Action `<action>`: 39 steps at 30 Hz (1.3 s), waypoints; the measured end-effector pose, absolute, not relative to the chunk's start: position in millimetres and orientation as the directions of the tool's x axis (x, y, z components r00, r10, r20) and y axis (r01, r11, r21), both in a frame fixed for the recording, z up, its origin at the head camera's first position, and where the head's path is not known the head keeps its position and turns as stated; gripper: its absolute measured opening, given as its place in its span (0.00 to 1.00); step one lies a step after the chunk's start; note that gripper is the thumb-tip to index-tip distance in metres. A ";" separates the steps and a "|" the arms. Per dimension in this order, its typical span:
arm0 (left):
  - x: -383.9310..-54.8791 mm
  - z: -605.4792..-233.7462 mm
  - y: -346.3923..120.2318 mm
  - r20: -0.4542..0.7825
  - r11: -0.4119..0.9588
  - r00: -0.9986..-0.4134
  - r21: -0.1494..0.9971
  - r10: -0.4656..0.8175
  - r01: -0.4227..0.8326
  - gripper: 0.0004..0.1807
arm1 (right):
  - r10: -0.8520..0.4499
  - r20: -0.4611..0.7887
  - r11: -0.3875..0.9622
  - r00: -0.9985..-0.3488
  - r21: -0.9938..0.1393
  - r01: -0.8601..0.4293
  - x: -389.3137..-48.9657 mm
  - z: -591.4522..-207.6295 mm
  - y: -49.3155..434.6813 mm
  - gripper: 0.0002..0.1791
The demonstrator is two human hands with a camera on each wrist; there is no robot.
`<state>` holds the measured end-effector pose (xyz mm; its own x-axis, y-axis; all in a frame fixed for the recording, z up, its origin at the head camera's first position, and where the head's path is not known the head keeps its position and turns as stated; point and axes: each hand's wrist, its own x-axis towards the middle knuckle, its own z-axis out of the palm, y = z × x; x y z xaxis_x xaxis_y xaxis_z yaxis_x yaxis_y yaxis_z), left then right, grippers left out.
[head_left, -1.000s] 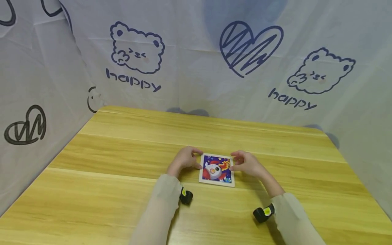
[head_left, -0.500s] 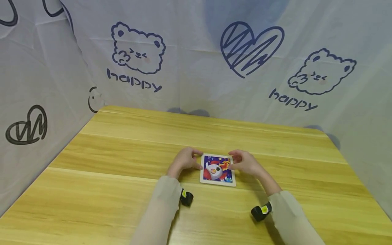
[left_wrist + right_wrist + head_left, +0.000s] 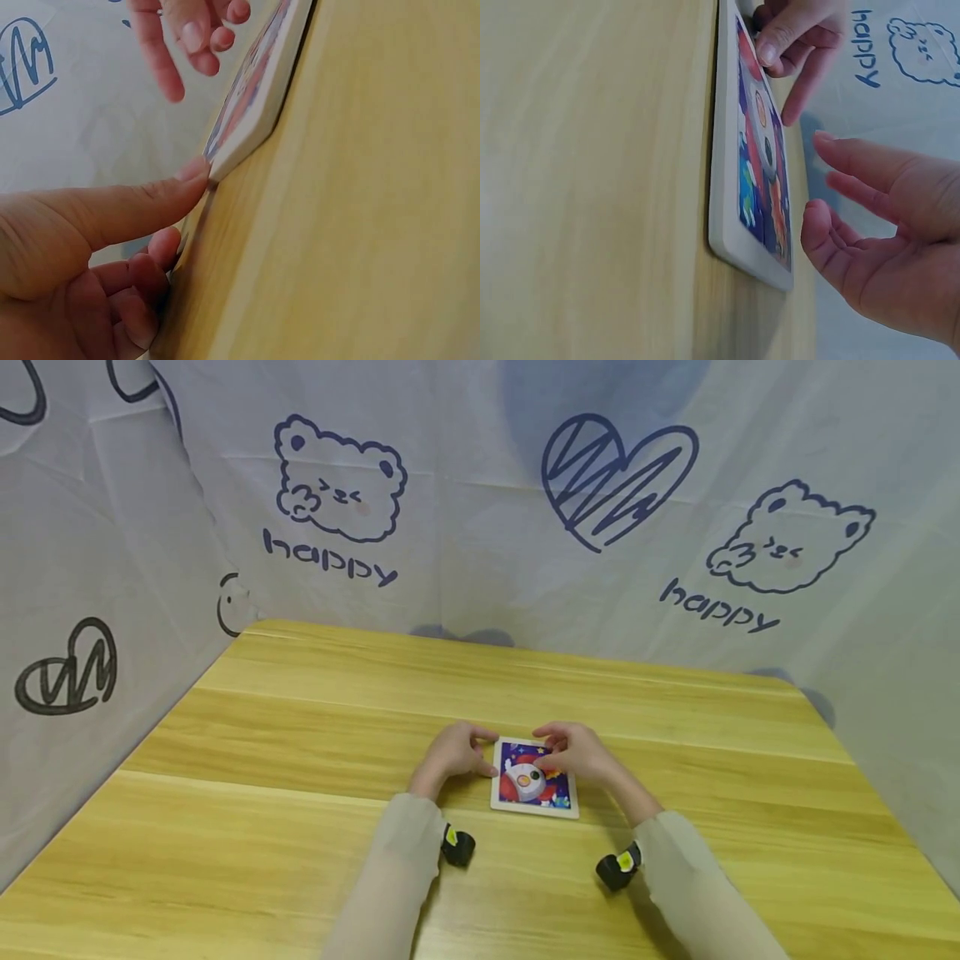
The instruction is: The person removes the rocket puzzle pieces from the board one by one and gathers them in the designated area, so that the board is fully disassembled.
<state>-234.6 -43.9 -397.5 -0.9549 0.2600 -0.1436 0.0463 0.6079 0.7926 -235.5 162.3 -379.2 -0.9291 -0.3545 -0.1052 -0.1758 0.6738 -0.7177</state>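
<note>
A square picture puzzle [image 3: 524, 783] with a white frame lies flat on the wooden table, printed with a grey-and-red rocket on a starry purple ground. At its left side is my left hand [image 3: 452, 752]; the thumb [image 3: 154, 202] touches the frame's edge and the index finger reaches along the upper left corner. Over the puzzle's upper right part hovers my right hand [image 3: 581, 755], covering some of the picture in the head view. From the right wrist view, the right fingers [image 3: 855, 161] are loosely bent and raised off the puzzle's face, with nothing between them.
The light wooden table [image 3: 300, 710] extends around the puzzle on all sides. White cloth [image 3: 465, 510] with drawn bears and hearts hangs behind and to the left. Black wrist cameras [image 3: 457, 846] sit on both sleeves.
My right hand has moved left, from beside the puzzle's right edge to over its upper right part. The left hand and the puzzle have stayed nearly in place.
</note>
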 end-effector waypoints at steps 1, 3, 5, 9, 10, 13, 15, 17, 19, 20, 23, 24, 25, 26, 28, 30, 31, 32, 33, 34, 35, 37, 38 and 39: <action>-235.0 -397.9 -43.7 -0.142 0.611 -0.955 0.790 0.261 0.050 0.29 | -0.361 -0.108 0.675 -0.926 -0.716 -0.179 -236.2 -379.0 160.4 0.23; -235.4 -398.3 -43.3 -0.139 0.614 -0.955 0.788 0.262 0.053 0.29 | -0.374 -0.114 0.678 -0.920 -0.710 -0.188 -237.2 -378.2 156.9 0.22; -235.4 -398.5 -43.1 -0.136 0.618 -0.955 0.784 0.264 0.059 0.29 | -0.389 -0.121 0.682 -0.913 -0.705 -0.197 -238.2 -377.5 154.1 0.22; -235.3 -398.4 -42.6 -0.128 0.621 -0.954 0.780 0.271 0.071 0.29 | -0.409 -0.128 0.677 -0.903 -0.707 -0.206 -242.6 -378.2 150.0 0.21; -235.4 -398.4 -42.4 -0.128 0.622 -0.954 0.780 0.272 0.073 0.29 | -0.412 -0.131 0.677 -0.902 -0.706 -0.207 -244.0 -378.8 149.3 0.21; -235.5 -398.6 -41.8 -0.120 0.620 -0.953 0.781 0.277 0.081 0.29 | -0.414 -0.138 0.682 -0.900 -0.702 -0.206 -248.0 -380.9 147.0 0.19; -235.5 -398.5 -41.4 -0.114 0.619 -0.953 0.780 0.280 0.088 0.28 | -0.424 -0.143 0.687 -0.894 -0.695 -0.214 -249.8 -382.0 145.8 0.19; -235.4 -398.5 -41.1 -0.111 0.617 -0.952 0.782 0.284 0.093 0.28 | -0.420 -0.157 0.696 -0.894 -0.688 -0.206 -250.7 -382.7 144.4 0.19; -235.4 -398.1 -40.9 -0.114 0.615 -0.952 0.783 0.283 0.089 0.28 | -0.426 -0.165 0.703 -0.890 -0.679 -0.210 -251.2 -383.2 143.8 0.19; -235.4 -398.2 -40.9 -0.114 0.617 -0.953 0.782 0.282 0.089 0.28 | -0.424 -0.171 0.705 -0.889 -0.678 -0.207 -251.2 -383.3 143.4 0.19; -235.1 -398.3 -41.3 -0.121 0.616 -0.954 0.784 0.274 0.077 0.29 | -0.422 -0.180 0.709 -0.889 -0.676 -0.199 -251.3 -383.7 142.2 0.20; -235.1 -398.4 -41.5 -0.121 0.616 -0.955 0.784 0.272 0.076 0.29 | -0.423 -0.179 0.709 -0.888 -0.676 -0.202 -251.3 -384.0 142.0 0.20; -234.9 -398.4 -41.7 -0.121 0.616 -0.955 0.784 0.270 0.075 0.29 | -0.423 -0.178 0.709 -0.888 -0.675 -0.203 -251.4 -384.5 141.8 0.20; -234.8 -398.4 -42.1 -0.121 0.617 -0.956 0.784 0.268 0.074 0.28 | -0.421 -0.180 0.709 -0.889 -0.676 -0.199 -251.1 -384.6 141.2 0.20; -234.5 -398.0 -42.5 -0.119 0.617 -0.956 0.783 0.267 0.075 0.28 | -0.419 -0.179 0.709 -0.890 -0.677 -0.197 -250.9 -385.1 140.6 0.20; -234.2 -397.3 -42.8 -0.118 0.619 -0.957 0.782 0.265 0.074 0.28 | -0.415 -0.182 0.713 -0.891 -0.674 -0.194 -250.6 -385.1 139.8 0.20; -234.0 -397.0 -42.9 -0.120 0.619 -0.957 0.782 0.264 0.073 0.28 | -0.415 -0.182 0.714 -0.892 -0.673 -0.195 -250.6 -385.0 139.4 0.20; -234.0 -396.9 -43.2 -0.120 0.619 -0.957 0.782 0.264 0.072 0.28 | -0.414 -0.181 0.714 -0.892 -0.672 -0.196 -250.6 -384.9 139.1 0.20; -233.9 -396.6 -43.2 -0.121 0.619 -0.957 0.782 0.264 0.072 0.28 | -0.414 -0.181 0.715 -0.892 -0.671 -0.195 -250.6 -384.9 138.7 0.20; -233.9 -396.4 -43.4 -0.121 0.619 -0.957 0.782 0.263 0.071 0.28 | -0.415 -0.180 0.716 -0.892 -0.669 -0.198 -250.8 -384.9 138.5 0.20; -233.9 -396.4 -43.6 -0.122 0.617 -0.957 0.784 0.263 0.070 0.28 | -0.416 -0.179 0.717 -0.892 -0.668 -0.200 -250.9 -385.0 138.1 0.19; -234.0 -396.6 -43.9 -0.122 0.613 -0.957 0.787 0.262 0.068 0.28 | -0.418 -0.178 0.718 -0.891 -0.665 -0.204 -251.4 -385.3 137.7 0.19; -234.1 -396.8 -44.0 -0.123 0.611 -0.957 0.789 0.262 0.066 0.28 | -0.418 -0.179 0.719 -0.890 -0.665 -0.204 -251.7 -385.5 137.5 0.19; -234.2 -396.9 -44.0 -0.124 0.608 -0.957 0.791 0.261 0.063 0.28 | -0.418 -0.182 0.720 -0.890 -0.664 -0.202 -251.9 -385.5 137.2 0.19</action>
<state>-234.2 -44.0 -396.9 -0.9574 0.2608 -0.1238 0.0632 0.6079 0.7915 -251.9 137.2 -385.5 -0.8900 -0.4181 -0.1818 -0.2024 0.7197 -0.6642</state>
